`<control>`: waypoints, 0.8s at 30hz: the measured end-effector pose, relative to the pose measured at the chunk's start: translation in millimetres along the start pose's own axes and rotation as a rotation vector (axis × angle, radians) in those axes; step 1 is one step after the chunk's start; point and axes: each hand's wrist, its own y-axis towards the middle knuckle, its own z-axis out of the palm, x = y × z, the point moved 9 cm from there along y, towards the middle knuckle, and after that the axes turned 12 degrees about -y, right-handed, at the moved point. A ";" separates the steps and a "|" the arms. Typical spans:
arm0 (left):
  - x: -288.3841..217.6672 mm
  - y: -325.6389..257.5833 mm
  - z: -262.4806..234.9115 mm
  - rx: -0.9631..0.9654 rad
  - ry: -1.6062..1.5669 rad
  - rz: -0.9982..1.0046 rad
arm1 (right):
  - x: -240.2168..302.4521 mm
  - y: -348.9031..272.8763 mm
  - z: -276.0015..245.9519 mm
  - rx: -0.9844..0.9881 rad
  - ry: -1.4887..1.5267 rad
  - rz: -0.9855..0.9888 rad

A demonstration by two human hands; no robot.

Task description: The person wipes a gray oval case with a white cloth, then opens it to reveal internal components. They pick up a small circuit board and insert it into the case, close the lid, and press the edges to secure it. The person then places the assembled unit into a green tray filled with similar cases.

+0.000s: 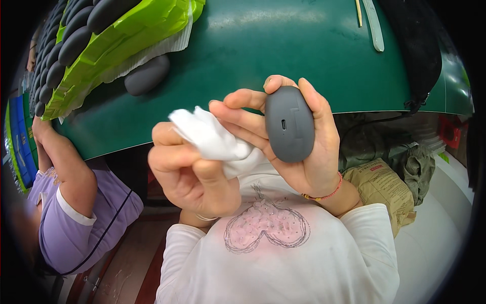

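Note:
In my right hand (324, 147) is a dark grey oval charging case (290, 137), held upright between the fingers and thumb. A small port and a stepped seam show on the side turned up. My left hand (195, 175) pinches a crumpled white cloth (207, 134) just left of the case. Part of the cloth hangs toward the right palm, and whether it touches the case I cannot tell. Another grey case (147, 75) of the same rounded shape lies on the green table (238, 61), beyond my left hand.
Several dark grey rounded cases (76, 48) fill a bright green tray (121, 43) at the far left. A co-worker in a purple top (96, 218) sits at left. A pale strip (374, 25) and a thin stick (359, 13) lie far right, near a black bag (417, 45). A brown paper sack (382, 190) stands below.

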 end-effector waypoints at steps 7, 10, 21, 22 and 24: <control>-10.8 -2.0 17.4 0.238 0.194 0.087 | 3.2 1.1 -3.1 -0.041 -0.062 -0.015; -20.5 -2.3 34.4 0.345 0.211 0.121 | 10.2 -1.2 0.9 -0.028 -0.084 -0.045; -4.5 -3.8 56.9 0.210 0.274 0.297 | 24.6 -14.7 6.8 -0.137 -0.418 -0.233; -4.1 -1.1 55.9 0.173 0.274 0.298 | 27.5 -17.4 9.1 -0.154 -0.416 -0.281; -6.2 6.5 61.4 0.131 0.274 0.303 | 29.3 -23.3 8.4 -0.201 -0.465 -0.359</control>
